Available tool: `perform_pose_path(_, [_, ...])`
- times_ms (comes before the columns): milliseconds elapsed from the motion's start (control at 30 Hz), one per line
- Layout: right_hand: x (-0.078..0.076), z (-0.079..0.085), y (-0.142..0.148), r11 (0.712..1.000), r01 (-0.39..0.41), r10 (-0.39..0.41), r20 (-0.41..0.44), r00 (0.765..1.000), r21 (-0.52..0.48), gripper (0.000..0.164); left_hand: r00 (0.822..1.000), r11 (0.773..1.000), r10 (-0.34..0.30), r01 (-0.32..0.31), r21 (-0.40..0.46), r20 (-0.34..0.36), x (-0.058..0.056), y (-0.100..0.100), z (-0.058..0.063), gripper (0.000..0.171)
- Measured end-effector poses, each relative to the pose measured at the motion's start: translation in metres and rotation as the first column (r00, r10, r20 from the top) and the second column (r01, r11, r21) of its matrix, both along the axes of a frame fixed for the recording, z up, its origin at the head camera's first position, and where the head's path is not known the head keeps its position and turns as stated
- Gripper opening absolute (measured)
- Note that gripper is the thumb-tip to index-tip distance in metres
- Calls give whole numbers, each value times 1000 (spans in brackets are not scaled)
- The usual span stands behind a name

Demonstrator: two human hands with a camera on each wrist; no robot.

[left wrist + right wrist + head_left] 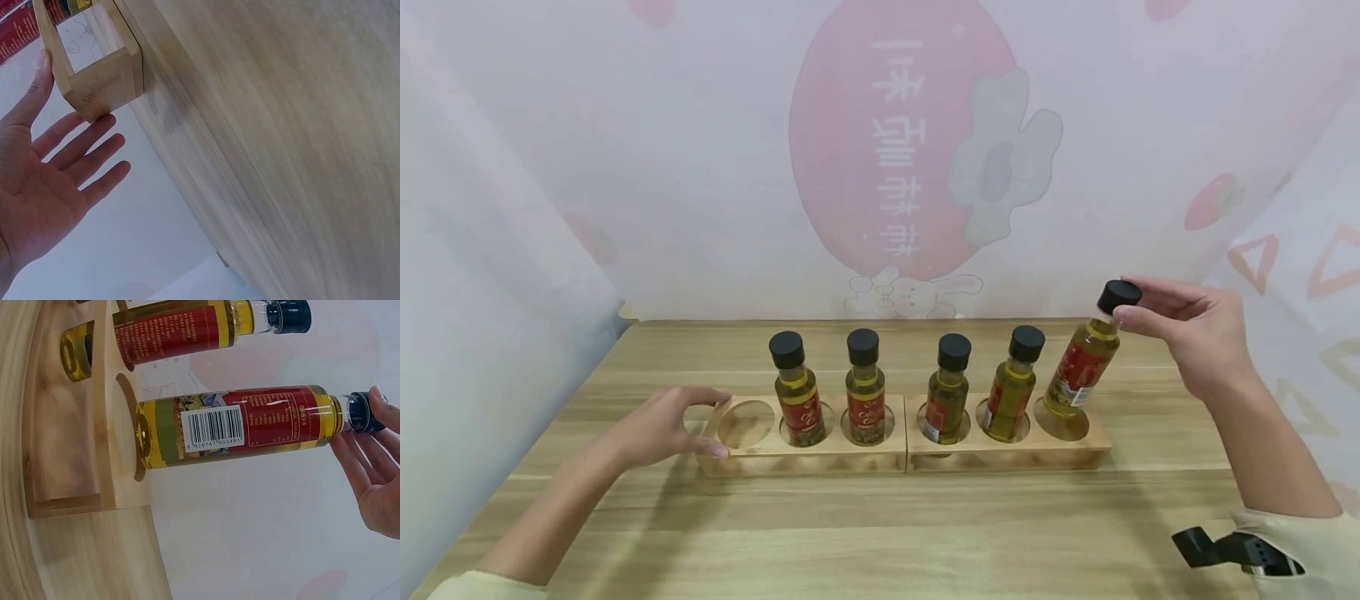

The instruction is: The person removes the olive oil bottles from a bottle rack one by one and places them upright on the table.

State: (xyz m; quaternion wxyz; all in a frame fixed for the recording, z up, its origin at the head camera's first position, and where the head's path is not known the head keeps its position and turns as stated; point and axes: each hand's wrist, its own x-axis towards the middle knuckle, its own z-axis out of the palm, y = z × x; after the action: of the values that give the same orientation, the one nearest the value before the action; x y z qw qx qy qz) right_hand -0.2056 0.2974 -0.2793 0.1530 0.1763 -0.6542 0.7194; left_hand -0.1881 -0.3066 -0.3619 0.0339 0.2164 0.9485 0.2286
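Observation:
My left hand (658,429) grips the left end of a wooden bottle rack (812,463), thumb on the front edge and fingers on the far side. In the left wrist view its other fingers spread out beside the rack's end. The hole there is bare; two oil bottles stand in the others. My right hand (1198,333) pinches an oil bottle (1082,367) with a red label by its black cap. This bottle leans to the right, its base at the rightmost hole of a second wooden rack (1015,461). In the right wrist view its barcode (212,428) shows.
Two more oil bottles, one (947,396) left of the other (1011,392), stand in the right rack. The racks meet end to end on a wooden table (865,533). A printed pale cloth (700,167) hangs behind the table.

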Motion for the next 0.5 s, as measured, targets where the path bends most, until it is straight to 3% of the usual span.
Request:
perform_pose_path(167, [-3, 4, -1, 998, -7, 6, -19, 1000, -64, 36, 1000, 1000, 1, -1, 26, 1, -1, -2, -1, 84])
perform_pose_path(500, [-10, 8, -5, 996, 22, -24, -21, 999, -84, 35, 1000, 997, -7, 5, 78, 28, -2, -2, -4, 84])
